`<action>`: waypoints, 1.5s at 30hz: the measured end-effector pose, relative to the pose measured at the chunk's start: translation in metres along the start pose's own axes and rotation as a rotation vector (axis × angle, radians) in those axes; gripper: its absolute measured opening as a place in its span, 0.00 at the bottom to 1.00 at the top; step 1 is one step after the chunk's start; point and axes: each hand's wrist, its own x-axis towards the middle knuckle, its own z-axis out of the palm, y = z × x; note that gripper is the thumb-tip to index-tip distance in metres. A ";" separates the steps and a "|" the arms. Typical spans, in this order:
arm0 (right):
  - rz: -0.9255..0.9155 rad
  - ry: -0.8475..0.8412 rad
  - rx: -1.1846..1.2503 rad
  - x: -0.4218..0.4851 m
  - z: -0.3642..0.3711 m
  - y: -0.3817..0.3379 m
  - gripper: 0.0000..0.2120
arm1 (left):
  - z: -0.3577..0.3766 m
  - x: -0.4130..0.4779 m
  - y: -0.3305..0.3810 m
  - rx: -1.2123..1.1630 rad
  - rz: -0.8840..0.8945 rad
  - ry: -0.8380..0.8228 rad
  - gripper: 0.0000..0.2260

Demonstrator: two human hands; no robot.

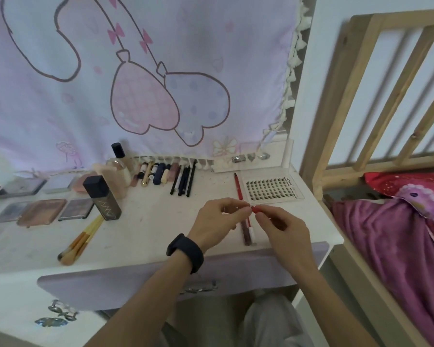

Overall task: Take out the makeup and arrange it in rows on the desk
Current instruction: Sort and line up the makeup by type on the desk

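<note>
Both hands meet above the white desk, near its right front. My right hand pinches a small red object at its fingertips. My left hand, with a black band on its wrist, has curled fingertips at the same object. Under the hands lie a red pencil and a dark tube with a white cap. A false-lash tray lies just beyond. Tubes and pencils lie in a row at the back. Eyeshadow palettes form rows at the left.
A black-capped bottle and a clear bottle stand left of centre, with makeup brushes in front of them. The lilac drawer front juts out below the desk. A wooden bed rail and red bedding stand at the right.
</note>
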 end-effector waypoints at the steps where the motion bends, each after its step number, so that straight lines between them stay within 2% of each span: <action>1: -0.022 -0.011 0.013 0.001 0.001 -0.002 0.10 | -0.001 0.000 0.003 -0.024 0.002 -0.012 0.08; 7: -0.100 0.023 -0.038 0.006 0.007 -0.006 0.09 | -0.004 0.007 0.004 -0.075 -0.001 0.020 0.07; 13: -0.051 0.073 -0.573 0.027 -0.005 0.030 0.10 | -0.026 0.049 -0.005 -0.031 -0.142 0.078 0.06; 18: -0.253 0.150 -0.766 0.028 -0.003 0.066 0.06 | -0.024 0.097 -0.017 0.144 -0.165 0.056 0.07; 24: -0.276 0.188 -0.766 0.031 -0.003 0.071 0.07 | -0.015 0.127 -0.033 0.263 -0.192 0.019 0.06; 27: -0.299 0.191 -0.757 0.030 -0.003 0.072 0.16 | -0.013 0.129 -0.036 0.270 -0.195 0.044 0.07; 30: -0.291 0.191 -0.769 0.029 -0.003 0.070 0.18 | -0.012 0.130 -0.038 0.255 -0.195 0.051 0.08; 36: -0.308 0.193 -0.772 0.029 -0.004 0.070 0.15 | -0.008 0.126 -0.036 0.263 -0.200 0.077 0.03; 45: -0.354 0.161 -0.790 0.026 -0.006 0.074 0.10 | -0.006 0.126 -0.036 0.245 -0.174 0.063 0.03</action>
